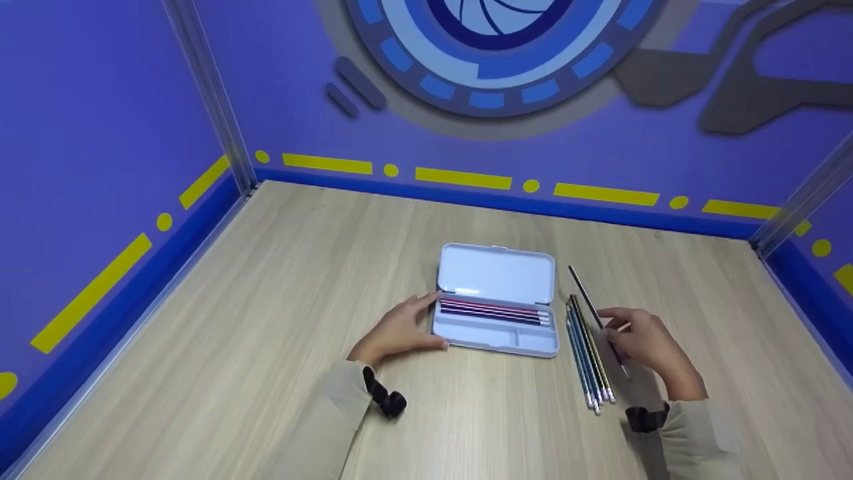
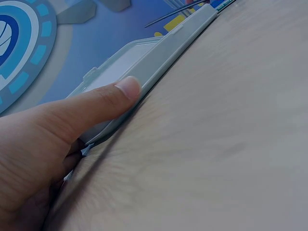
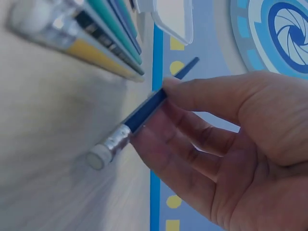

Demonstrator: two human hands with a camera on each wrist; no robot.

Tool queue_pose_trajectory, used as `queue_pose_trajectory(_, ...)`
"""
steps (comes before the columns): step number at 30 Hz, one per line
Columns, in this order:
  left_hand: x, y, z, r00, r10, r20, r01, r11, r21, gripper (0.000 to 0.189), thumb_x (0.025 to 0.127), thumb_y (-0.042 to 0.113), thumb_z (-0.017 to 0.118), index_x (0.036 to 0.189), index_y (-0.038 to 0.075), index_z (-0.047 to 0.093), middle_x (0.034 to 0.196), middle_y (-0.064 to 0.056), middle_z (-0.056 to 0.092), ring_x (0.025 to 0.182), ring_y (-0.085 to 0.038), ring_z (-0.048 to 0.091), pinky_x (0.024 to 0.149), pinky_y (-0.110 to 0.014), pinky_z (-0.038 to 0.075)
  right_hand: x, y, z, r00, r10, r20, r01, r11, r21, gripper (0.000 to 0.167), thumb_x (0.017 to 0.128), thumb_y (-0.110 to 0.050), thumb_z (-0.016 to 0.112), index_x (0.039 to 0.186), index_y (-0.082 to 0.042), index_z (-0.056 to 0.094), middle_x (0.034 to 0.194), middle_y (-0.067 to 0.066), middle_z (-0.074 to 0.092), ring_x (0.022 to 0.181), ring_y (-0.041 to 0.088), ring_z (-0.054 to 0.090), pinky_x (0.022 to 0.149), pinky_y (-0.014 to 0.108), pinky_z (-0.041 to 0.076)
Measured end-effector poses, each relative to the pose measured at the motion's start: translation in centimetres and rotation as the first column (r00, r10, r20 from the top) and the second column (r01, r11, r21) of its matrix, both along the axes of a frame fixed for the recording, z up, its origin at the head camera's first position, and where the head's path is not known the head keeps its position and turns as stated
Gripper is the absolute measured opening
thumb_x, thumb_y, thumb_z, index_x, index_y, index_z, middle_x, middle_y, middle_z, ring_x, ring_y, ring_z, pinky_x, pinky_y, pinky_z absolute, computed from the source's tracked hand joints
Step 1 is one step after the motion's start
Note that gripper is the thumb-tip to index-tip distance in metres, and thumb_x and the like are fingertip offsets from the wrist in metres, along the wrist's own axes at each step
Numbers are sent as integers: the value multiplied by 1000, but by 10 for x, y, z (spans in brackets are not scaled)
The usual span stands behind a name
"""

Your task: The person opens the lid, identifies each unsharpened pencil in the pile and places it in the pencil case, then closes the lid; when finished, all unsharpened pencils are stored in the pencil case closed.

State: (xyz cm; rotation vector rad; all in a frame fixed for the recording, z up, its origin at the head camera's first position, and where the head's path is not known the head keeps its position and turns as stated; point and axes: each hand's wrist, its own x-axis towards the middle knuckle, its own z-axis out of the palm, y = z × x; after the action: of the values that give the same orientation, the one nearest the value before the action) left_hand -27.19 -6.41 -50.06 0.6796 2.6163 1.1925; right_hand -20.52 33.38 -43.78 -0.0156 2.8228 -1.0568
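A pale blue pencil case (image 1: 474,330) lies open on the table, its lid (image 1: 496,272) tipped back. Several dark pencils (image 1: 490,309) with white erasers lie in its rear compartment. My left hand (image 1: 398,327) holds the case's left end; in the left wrist view the thumb (image 2: 108,100) presses its front side, with the other fingers partly hidden behind. Right of the case, my right hand (image 1: 636,337) pinches a dark pencil (image 3: 146,111) between thumb and fingers, its eraser end towards me. Beside that hand, several pencils (image 1: 583,350) in blue-green, black and yellow lie bunched on the table.
The wood-grain table (image 1: 293,293) is bounded by a blue printed wall (image 1: 286,120) at the back and panels on both sides. Inside the case, a divider (image 1: 518,337) splits the front compartment. A black strap (image 1: 383,397) sits on each wrist.
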Motion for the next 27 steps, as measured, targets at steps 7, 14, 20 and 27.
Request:
queue_pose_trajectory(7,0,0,-1,1000,6,1,-6,1000,-6,96,67,48,84,149,27,37,152,-12,38,143,-40,24,115,-56,24,-8,-11,6,995,8,-101,-6,1000,19,37,91,0,58,128,3,57,107,23,65,83,23,64,61,28,56)
queue_pose_trajectory(14,0,1,-1,1000,12,14,-11,1000,-7,97,67,48,84,149,27,37,153,-14,37,144,-40,23,115,-56,23,-16,-25,8,979,28,-202,-20,999,42,32,89,5,60,120,3,64,99,20,68,79,23,64,60,22,53)
queue_pose_trajectory(20,0,1,-1,1000,13,7,-13,1000,-7,98,66,49,84,149,27,37,153,-14,37,144,-40,23,115,-56,24,-23,-39,12,967,53,-249,-40,998,56,30,88,7,61,116,1,67,99,18,69,82,24,64,67,26,56)
queue_pose_trajectory(27,1,1,2,1000,5,12,-5,1000,0,97,68,48,84,149,25,37,152,-16,37,143,-41,25,115,-56,25,-31,-55,13,926,125,-355,-102,991,84,29,85,9,63,111,-1,71,96,16,72,81,24,66,67,31,56)
